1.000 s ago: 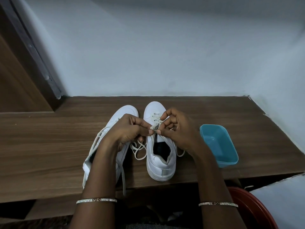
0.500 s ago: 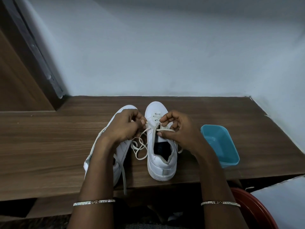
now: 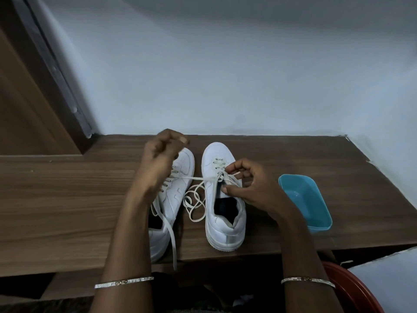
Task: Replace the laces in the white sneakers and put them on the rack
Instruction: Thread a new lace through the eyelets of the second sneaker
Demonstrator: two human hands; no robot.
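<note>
White sneakers [image 3: 180, 184] are set on a wood-grain tabletop [image 3: 67, 199], a brown door [image 3: 27, 98] at left, pale wall [image 3: 225, 75] behind. A lace [image 3: 194, 178] is drawn taut by the curled left hand [image 3: 161, 154]; lacing on the right-side sneaker [image 3: 223, 227] is pinched by the right hand [image 3: 250, 184]. A blue tub [image 3: 309, 199] is seen rightmost.

two sneakers [image 3: 178, 190] [image 3: 216, 154], two hands [image 3: 160, 159] [image 3: 250, 186], one blue tub [image 3: 316, 213]
</note>
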